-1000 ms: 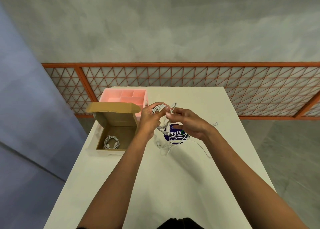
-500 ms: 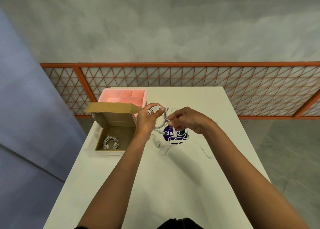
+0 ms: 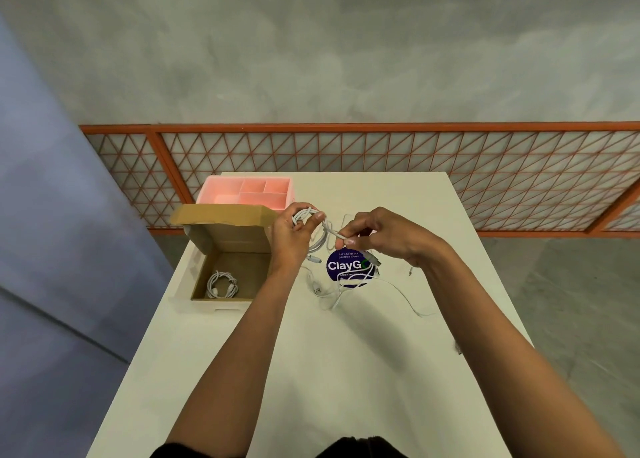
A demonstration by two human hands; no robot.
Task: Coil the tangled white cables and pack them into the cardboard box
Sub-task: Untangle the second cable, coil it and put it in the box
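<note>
The box sat open at nine o'clock from my hands, with one coil already lying inside. My left hand was curled around a half-wound cable, its loops pinned under the thumb. At its three o'clock, my right hand pinched that cable's free run between thumb and fingertip. The tangle lay at six o'clock, partly over a sticker. The cable looked light, limp and springy, so I judged it best pinched where the loops cross.
</note>
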